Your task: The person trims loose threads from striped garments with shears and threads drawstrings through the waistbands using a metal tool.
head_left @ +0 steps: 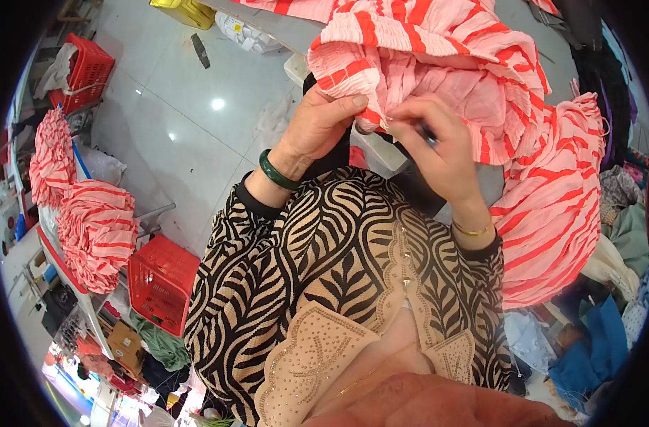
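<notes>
Head view: closest is the wearer's black-and-tan leaf-patterned blouse (324, 242) with its studded collar (314, 349). Beyond it, the left hand (324, 121), with a green bangle (269, 169) at its wrist, grips the edge of a pink-and-red striped garment (438, 43), thumb pressed on top. Beside it, the right hand (438, 146), a gold bracelet (474, 231) at the wrist, has thumb and forefinger pinched at that same edge; a small dark object (427, 134) shows within its curled fingers, mostly hidden. The garment is bunched over the bench (296, 27), its gathered band turned toward the near edge. More striped cloth (552, 213) spreads along the right, next to mixed fabrics (602, 341).

Across the tiled floor (168, 135), at left, a red basket (161, 285) sits just beside a heap of striped pieces (97, 235). Farther off are another red crate (89, 75), a white bag (245, 34) and a yellow container (185, 11).
</notes>
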{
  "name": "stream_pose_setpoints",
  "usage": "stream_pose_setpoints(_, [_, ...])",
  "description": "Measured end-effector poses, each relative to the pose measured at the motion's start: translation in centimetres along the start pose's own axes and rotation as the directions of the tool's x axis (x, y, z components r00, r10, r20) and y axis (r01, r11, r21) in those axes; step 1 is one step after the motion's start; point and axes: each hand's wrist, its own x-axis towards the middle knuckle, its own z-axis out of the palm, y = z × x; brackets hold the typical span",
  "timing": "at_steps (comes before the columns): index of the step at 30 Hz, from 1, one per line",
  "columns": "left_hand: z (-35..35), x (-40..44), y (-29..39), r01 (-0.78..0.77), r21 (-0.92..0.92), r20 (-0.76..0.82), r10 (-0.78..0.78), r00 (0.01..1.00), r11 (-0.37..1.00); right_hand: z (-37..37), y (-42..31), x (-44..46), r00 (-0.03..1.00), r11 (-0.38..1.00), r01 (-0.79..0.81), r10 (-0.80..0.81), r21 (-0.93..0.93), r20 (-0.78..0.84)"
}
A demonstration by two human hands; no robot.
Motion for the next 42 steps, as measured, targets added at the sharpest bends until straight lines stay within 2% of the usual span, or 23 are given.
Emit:
stream_pose_setpoints(1, [0.0,-0.2,0.3,0.006,0.049,-0.017,-0.005,1.0,0.999,0.7,0.2,0.3,0.999,1.0,0.026,-0.026,0.005,0.027])
stream_pose_setpoints(2, [0.2,-0.5,0.6,0.008,0.097,-0.035,-0.005,0.999,0.995,1.3,0.3,0.6,0.999,0.993,-0.014,0.01,0.113,0.034])
stream_pose_setpoints(3, [0.6,-0.9,1.2,-0.103,0.446,-0.16,0.193,0.968,0.889,1.4,0.6,0.7,0.999,0.993,-0.028,0.023,0.116,0.036])
stream_pose_setpoints(4, [1.2,-1.8,1.8,-0.131,0.745,-0.206,0.413,0.887,0.654,1.6,0.8,0.6,0.998,0.992,-0.043,0.038,0.121,0.042])
stream_pose_setpoints(5, [1.6,-2.8,2.4,-0.067,0.941,-0.162,0.615,0.771,0.332,1.8,1.0,0.7,0.997,0.99,-0.059,0.053,0.129,0.05])
stream_pose_setpoints(6, [1.3,-3.8,3.1,-0.121,0.957,-0.106,0.706,0.7,0.264,1.9,1.2,0.9,0.998,0.991,-0.023,0.017,0.13,0.052])
stream_pose_setpoints(7, [1.7,-4.6,3.6,-0.22,0.902,-0.138,0.731,0.668,0.371,2.2,1.4,0.9,0.998,0.991,0.008,-0.015,0.133,0.054])
stream_pose_setpoints(8, [2.9,-5.0,4.5,-0.134,0.895,-0.162,0.589,0.792,0.426,2.4,1.6,0.7,0.997,0.99,0.034,-0.042,0.135,0.059])
stream_pose_setpoints(10, [4.6,-4.2,5.7,0.013,0.887,-0.159,0.279,0.947,0.462,3.1,1.2,0.6,0.992,0.988,0.112,-0.117,0.102,0.043])
stream_pose_setpoints(11, [4.9,-3.3,5.4,0.12,0.872,-0.195,0.112,0.974,0.474,3.3,0.9,0.8,0.986,0.984,0.16,-0.163,0.081,0.033])
stream_pose_setpoints(12, [4.5,-2.6,5.0,0.155,0.859,-0.196,0.033,0.98,0.487,3.4,0.9,0.7,0.98,0.98,0.197,-0.197,-0.005,0.023])
stream_pose_setpoints(13, [3.9,-2.0,4.4,0.19,0.847,-0.19,-0.051,0.98,0.497,3.4,1.1,0.6,0.982,0.982,0.187,-0.187,0.013,0.023])
stream_pose_setpoints(16, [3.0,-1.8,3.2,0.201,0.653,-0.195,-0.094,0.976,0.73,3.2,1.6,-0.3,0.989,0.988,0.144,-0.145,0.048,0.014])
stream_pose_setpoints(19, [2.8,-2.1,2.8,0.178,0.549,-0.165,-0.104,0.981,0.816,3.4,1.6,-0.5,0.993,0.99,0.118,-0.119,0.079,0.015])
stream_pose_setpoints(22, [1.7,-2.5,2.0,0.068,0.376,-0.109,-0.028,0.994,0.924,2.8,0.7,-0.5,0.994,0.988,0.088,-0.096,0.128,0.053])
stream_pose_setpoints(25, [1.3,-2.6,2.1,0.006,0.312,-0.063,0.014,0.998,0.95,2.4,-0.1,-0.9,0.932,0.952,0.286,-0.303,0.112,0.199])
stream_pose_setpoints(26, [1.2,-2.6,2.2,0.001,0.31,-0.054,0.017,0.998,0.951,1.7,-0.8,-1.2,0.902,0.963,0.228,-0.265,0.144,0.341])
stream_pose_setpoints(29, [1.0,-2.4,2.2,-0.012,0.297,-0.026,0.021,0.999,0.955,0.7,-2.5,-2.1,0.974,0.993,0.099,-0.084,-0.062,0.208])
stream_pose_setpoints(30, [1.0,-2.3,2.0,-0.019,0.292,-0.013,0.024,1.0,0.956,0.1,-1.8,-2.7,0.986,0.994,-0.063,0.076,-0.093,0.151])
stream_pose_setpoints(33, [0.9,-2.1,1.6,-0.036,0.28,0.017,0.032,0.999,0.959,-0.3,-2.0,-1.7,0.993,0.98,-0.065,0.044,-0.19,-0.113])
stream_pose_setpoints(34, [0.9,-2.1,1.6,-0.041,0.278,0.022,0.036,0.999,0.96,-0.7,-1.5,-1.9,0.998,0.957,-0.042,0.027,-0.287,-0.056])
stream_pose_setpoints(37, [0.4,-2.1,1.5,-0.037,0.273,0.043,0.027,0.999,0.961,-0.8,-1.1,-1.6,0.994,0.909,0.113,-0.101,-0.401,0.051])
stream_pose_setpoints(42, [0.8,-2.3,1.8,-0.022,0.338,0.044,0.007,0.999,0.941,0.1,-1.4,-0.9,0.989,0.902,0.146,-0.125,-0.407,0.078])
